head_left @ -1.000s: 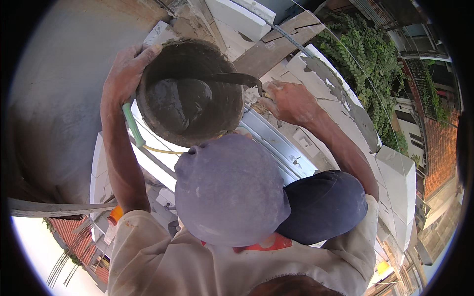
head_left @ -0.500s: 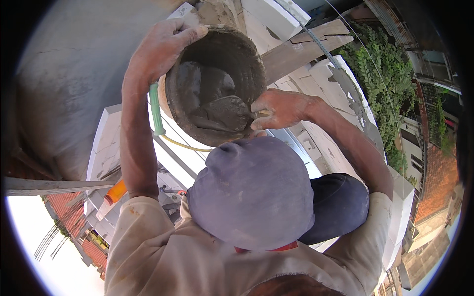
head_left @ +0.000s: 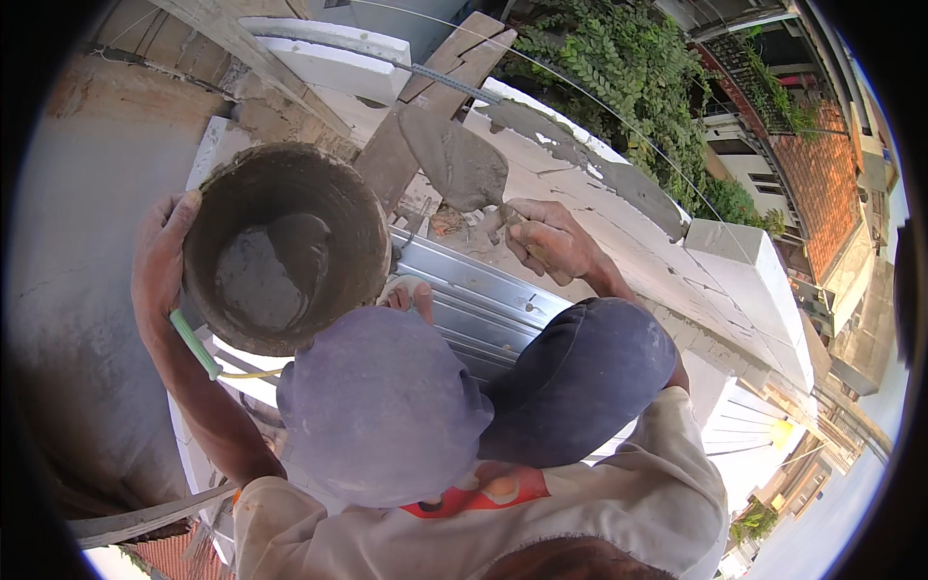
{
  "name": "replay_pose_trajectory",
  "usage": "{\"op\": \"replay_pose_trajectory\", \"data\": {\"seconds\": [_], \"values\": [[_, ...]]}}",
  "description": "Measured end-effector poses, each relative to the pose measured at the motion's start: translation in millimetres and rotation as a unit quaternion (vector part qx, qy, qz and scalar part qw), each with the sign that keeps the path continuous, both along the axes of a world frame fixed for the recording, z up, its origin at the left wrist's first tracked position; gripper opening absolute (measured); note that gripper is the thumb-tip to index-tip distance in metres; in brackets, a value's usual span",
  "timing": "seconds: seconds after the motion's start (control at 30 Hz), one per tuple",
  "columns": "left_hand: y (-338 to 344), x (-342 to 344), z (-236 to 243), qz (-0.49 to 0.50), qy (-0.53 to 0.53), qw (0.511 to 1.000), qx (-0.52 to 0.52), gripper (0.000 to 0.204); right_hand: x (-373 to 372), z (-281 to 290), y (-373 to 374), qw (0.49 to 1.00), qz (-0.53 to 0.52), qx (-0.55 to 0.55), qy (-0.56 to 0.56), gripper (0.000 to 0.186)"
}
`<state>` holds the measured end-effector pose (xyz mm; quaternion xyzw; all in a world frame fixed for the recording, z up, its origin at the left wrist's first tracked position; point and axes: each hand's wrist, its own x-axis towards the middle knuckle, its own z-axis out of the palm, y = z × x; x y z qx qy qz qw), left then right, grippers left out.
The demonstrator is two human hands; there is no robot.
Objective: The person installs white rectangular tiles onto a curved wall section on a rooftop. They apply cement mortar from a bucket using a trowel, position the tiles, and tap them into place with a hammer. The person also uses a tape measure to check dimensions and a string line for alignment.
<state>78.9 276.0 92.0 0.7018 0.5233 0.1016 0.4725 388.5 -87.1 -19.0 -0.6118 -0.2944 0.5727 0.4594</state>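
Note:
My left hand (head_left: 159, 261) grips the left rim of a round, mortar-crusted bucket (head_left: 290, 169) with grey wet mortar (head_left: 261, 275) at its bottom. A green handle piece (head_left: 193, 343) hangs below that hand. My right hand (head_left: 551, 237) is closed on the handle of a trowel (head_left: 454, 159) whose blade carries grey mortar, held just right of the bucket, over a wooden plank (head_left: 425, 97). To the right runs a row of white blocks (head_left: 735, 261) with a strip of mortar (head_left: 619, 184) on top. My grey hat (head_left: 382, 406) and dark-clad knee (head_left: 580, 377) fill the lower middle.
A ribbed metal sheet (head_left: 483, 300) lies under the bucket and hand. A grey plastered wall (head_left: 77, 290) stands at the left. A thin string (head_left: 580, 92) runs above the blocks. Bushes (head_left: 628, 68) and tiled roofs (head_left: 831, 193) lie far below at the right.
The trowel has come out of the bucket loaded with mortar and moved right, toward the blocks. The bucket has dropped lower and to the left in my left hand.

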Motion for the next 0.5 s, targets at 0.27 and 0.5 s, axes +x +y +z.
{"op": "replay_pose_trajectory", "data": {"seconds": [0.27,0.5], "values": [[10,3,0,-0.054,0.018,0.998,0.008,0.048,5,-21,-13,0.715,-0.052,-0.164,-0.677,0.044],[18,-21,-10,-0.012,-0.062,0.994,-0.090,0.044,8,-32,-65,0.642,0.014,-0.378,-0.667,0.053]]}}
